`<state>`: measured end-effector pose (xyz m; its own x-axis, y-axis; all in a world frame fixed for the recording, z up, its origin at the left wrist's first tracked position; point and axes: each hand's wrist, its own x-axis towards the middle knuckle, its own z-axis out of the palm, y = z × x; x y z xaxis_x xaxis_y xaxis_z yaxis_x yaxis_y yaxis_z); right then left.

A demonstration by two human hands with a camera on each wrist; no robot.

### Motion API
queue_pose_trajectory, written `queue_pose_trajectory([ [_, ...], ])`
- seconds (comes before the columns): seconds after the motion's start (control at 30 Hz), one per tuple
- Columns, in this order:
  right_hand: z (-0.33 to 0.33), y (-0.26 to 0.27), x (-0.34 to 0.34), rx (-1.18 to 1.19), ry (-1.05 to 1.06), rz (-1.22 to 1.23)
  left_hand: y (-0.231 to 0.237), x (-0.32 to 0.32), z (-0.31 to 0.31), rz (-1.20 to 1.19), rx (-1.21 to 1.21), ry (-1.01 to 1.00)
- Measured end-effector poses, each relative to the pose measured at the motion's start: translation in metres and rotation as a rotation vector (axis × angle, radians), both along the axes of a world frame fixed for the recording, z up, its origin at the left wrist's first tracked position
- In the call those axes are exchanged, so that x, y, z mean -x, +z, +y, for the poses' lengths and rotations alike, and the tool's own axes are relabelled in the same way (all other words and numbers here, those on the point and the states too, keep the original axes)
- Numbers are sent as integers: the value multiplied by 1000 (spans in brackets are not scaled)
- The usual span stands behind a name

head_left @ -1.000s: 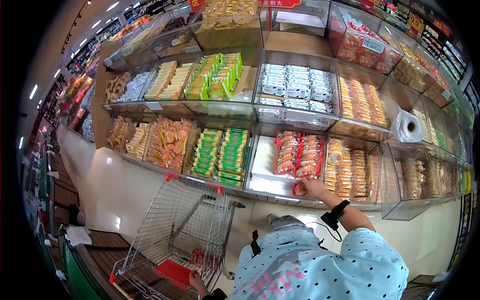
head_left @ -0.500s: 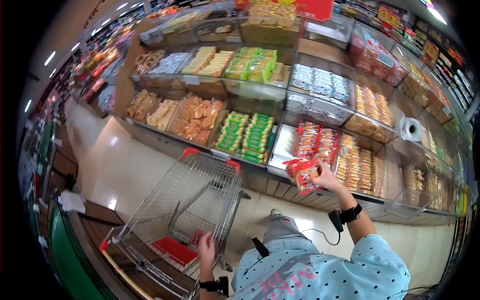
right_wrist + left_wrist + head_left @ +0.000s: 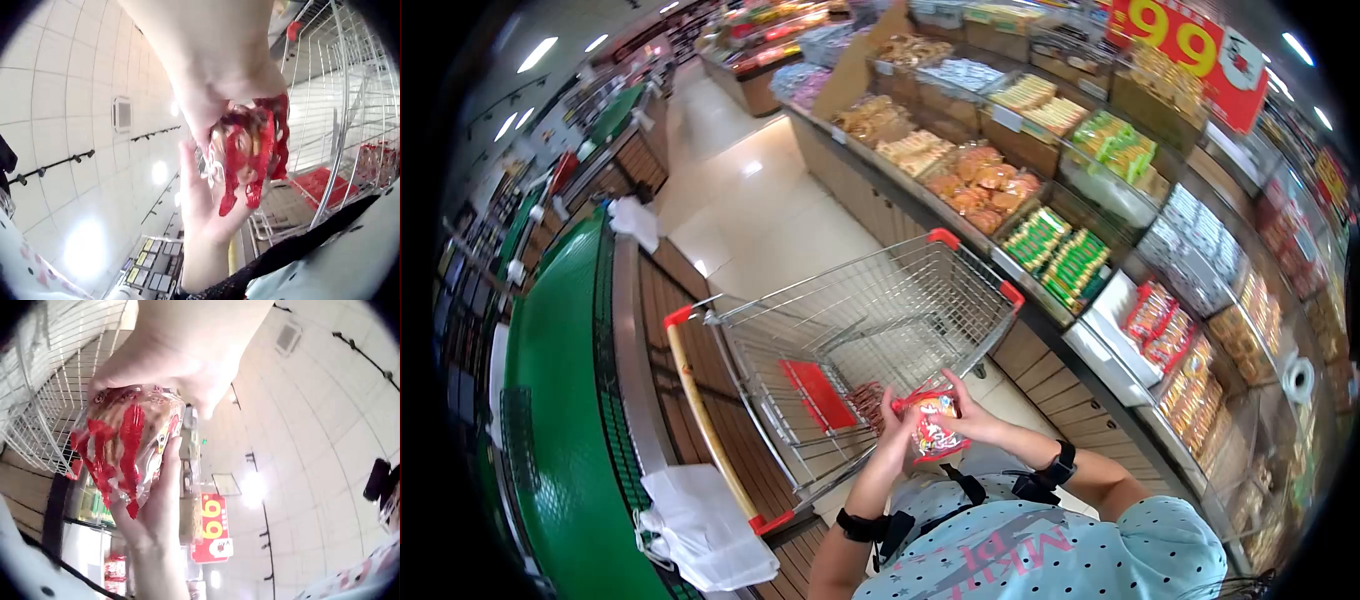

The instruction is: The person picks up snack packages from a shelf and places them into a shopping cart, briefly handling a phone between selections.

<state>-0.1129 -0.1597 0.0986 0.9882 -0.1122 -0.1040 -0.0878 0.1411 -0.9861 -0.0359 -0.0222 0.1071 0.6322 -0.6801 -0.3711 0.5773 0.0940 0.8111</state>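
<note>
Both hands hold red-and-clear wrapped packets (image 3: 937, 425) in front of the body, over the near edge of the shopping cart (image 3: 870, 330). The left hand (image 3: 895, 425) grips them from the left side, the right hand (image 3: 975, 420) from the right. In the left wrist view the left hand (image 3: 181, 356) curls over the packets (image 3: 128, 440), with the other hand (image 3: 153, 525) against their far side. The right wrist view shows the right hand (image 3: 225, 56) round the crinkled red wrapper ends (image 3: 247, 156). How many packets there are cannot be told.
Bins of wrapped snacks (image 3: 980, 185) run along the right. Red packets (image 3: 870, 400) lie in the cart near its red flap (image 3: 817, 395). A green counter (image 3: 565, 400) stands at the left, with a white plastic bag (image 3: 705, 525) at its near end.
The right hand has brought the red packets from the bins to the body, and the left hand has come up to grip them. The view has turned toward the left, with the cart now more central.
</note>
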Motion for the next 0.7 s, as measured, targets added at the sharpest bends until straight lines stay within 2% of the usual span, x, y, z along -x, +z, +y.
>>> queue_pose_trajectory([
  [0.1, 21, -9, -26, 183, -14, -15, 2, 5, 14, -44, 56, 150],
  [0.13, 26, -6, -36, 1, 43, 35, 2, 1, 19, -47, 36, 293],
  [0.23, 52, 33, -59, -198, 136, 232, 1, -5, 25, 23, 156, 577],
  [0.27, 57, -21, -68, 24, 143, 67, -3, -12, 29, 31, 148, 627],
  [0.37, 50, 14, -96, -158, 200, 164, 5, -35, 38, -58, 169, 649],
  [0.4, 49, 13, -107, -312, 107, 196, 4, -41, 37, -60, 127, 702],
  [0.5, 36, -17, -139, -116, 410, 246, -19, -60, 22, -179, -74, 775],
  [0.53, 24, -30, -156, -79, 496, 292, -32, -66, 20, -126, -65, 787],
  [0.63, -8, -56, -196, 246, 778, 415, -60, -78, 18, -119, -181, 582],
  [0.67, -17, -72, -204, 178, 766, 412, -76, -78, 21, -197, -339, 517],
  [0.7, -27, -82, -216, 292, 698, 333, -85, -79, 22, -392, -518, 475],
])
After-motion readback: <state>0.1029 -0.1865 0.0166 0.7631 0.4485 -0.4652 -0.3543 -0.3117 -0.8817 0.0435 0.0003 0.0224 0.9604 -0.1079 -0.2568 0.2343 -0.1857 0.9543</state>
